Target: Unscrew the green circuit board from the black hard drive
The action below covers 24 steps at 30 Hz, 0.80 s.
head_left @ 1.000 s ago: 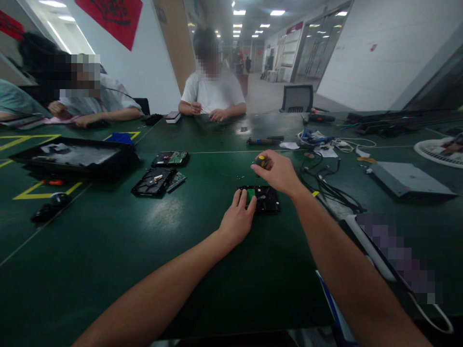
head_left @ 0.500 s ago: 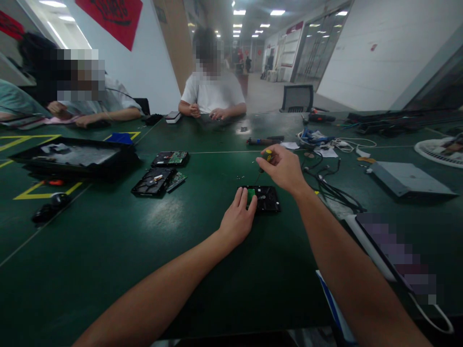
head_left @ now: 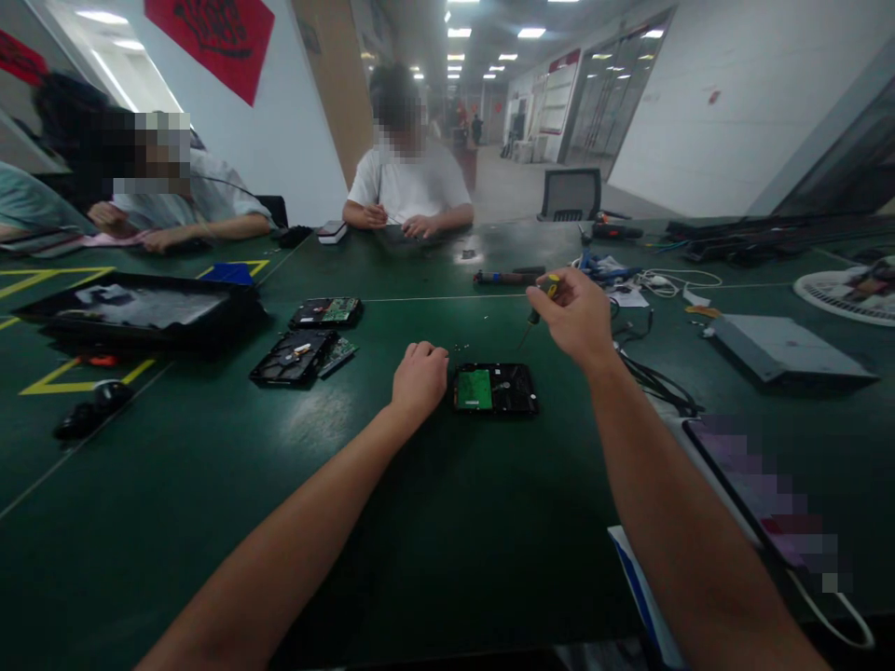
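Observation:
A black hard drive (head_left: 495, 389) with a green circuit board lies flat on the green table (head_left: 210, 485) in front of me. My left hand (head_left: 419, 376) rests just left of it, fingers curled in, holding nothing that I can see. My right hand (head_left: 574, 315) is raised above and to the right of the drive, closed around a small screwdriver (head_left: 542, 300) with a yellow and black handle. The tip points down to the left and is clear of the drive. A few tiny screws (head_left: 461, 348) lie on the table behind the drive.
Two more opened drives (head_left: 297, 354) (head_left: 327, 311) lie to the left beside a black tray (head_left: 140, 312). Tangled cables (head_left: 643, 368) and a grey box (head_left: 783, 349) are on the right. Three people sit at the table's far side and left end.
My left hand has come off the drive and closed beside it. My right hand has lifted the screwdriver off the drive, up and to the right.

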Each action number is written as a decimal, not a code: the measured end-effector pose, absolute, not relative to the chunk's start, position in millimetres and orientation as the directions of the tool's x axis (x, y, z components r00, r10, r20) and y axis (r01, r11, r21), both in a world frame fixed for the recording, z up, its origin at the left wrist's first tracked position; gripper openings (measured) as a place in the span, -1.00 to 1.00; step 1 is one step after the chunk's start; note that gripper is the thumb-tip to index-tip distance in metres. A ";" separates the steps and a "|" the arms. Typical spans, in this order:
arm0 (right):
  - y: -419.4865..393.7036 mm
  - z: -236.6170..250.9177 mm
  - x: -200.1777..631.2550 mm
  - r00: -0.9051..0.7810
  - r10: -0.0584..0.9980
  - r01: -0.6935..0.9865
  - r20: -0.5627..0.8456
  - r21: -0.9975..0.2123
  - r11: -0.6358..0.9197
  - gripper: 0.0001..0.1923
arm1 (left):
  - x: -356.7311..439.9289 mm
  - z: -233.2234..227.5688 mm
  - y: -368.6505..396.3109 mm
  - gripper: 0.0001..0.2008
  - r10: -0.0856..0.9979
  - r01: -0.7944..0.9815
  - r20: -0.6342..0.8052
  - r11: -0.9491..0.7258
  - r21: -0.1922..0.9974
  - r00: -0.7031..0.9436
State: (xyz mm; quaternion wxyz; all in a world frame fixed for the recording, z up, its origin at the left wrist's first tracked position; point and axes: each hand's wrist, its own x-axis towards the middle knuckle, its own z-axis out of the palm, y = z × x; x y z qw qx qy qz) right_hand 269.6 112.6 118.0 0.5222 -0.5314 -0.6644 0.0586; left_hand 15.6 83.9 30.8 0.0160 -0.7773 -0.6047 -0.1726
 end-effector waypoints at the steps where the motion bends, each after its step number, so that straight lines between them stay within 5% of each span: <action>1: 112.2 118.0 269.3 0.108 0.771 0.645 0.627 -0.635 0.425 -0.75 | 14.5 30.8 92.8 -0.67 0.944 0.946 0.254 -0.264 0.189 0.213; 9: 110.8 117.1 267.5 0.102 0.772 0.646 0.627 -0.632 0.428 -0.78 | 21.8 26.1 146.3 -0.75 0.968 0.945 0.081 -0.249 0.211 0.236; 24: 107.3 120.3 266.3 0.085 0.788 0.634 0.610 -0.643 0.430 -0.78 | 46.9 32.1 163.7 -0.76 0.933 0.923 0.092 -0.359 0.137 0.349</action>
